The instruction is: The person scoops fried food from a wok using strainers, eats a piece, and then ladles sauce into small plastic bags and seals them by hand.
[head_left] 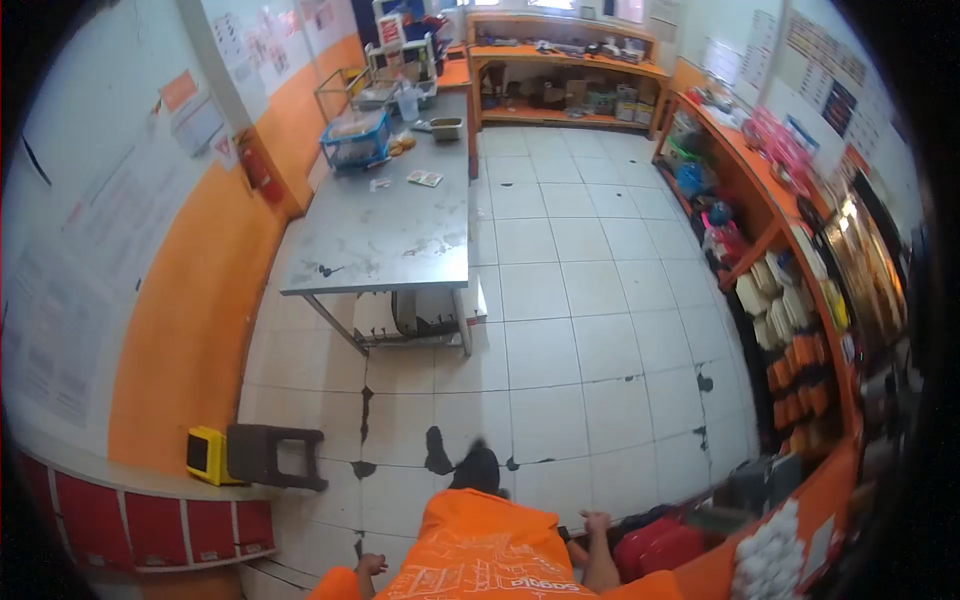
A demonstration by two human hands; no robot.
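My left hand (pixel 373 563) hangs low at the bottom, left of my orange shirt (pixel 490 545), with loosely parted fingers and nothing visible in it. To the right of the shirt, my right hand (pixel 597 521) is raised slightly, its fingers loosely curled and no object visible in it. It is nearest to a red item (pixel 650 548) by the right-hand shelving, apparently without touching it. My dark shoe (pixel 436 452) stands on the tiled floor (pixel 545 350).
Ahead on the left stands a steel table (pixel 400 225) with a blue crate (pixel 357 139). A dark stool (pixel 273 453) and yellow stool (pixel 205 455) sit by the left wall. Loaded orange shelving (pixel 755 190) lines the right; another shelf unit (pixel 560 52) stands at the back.
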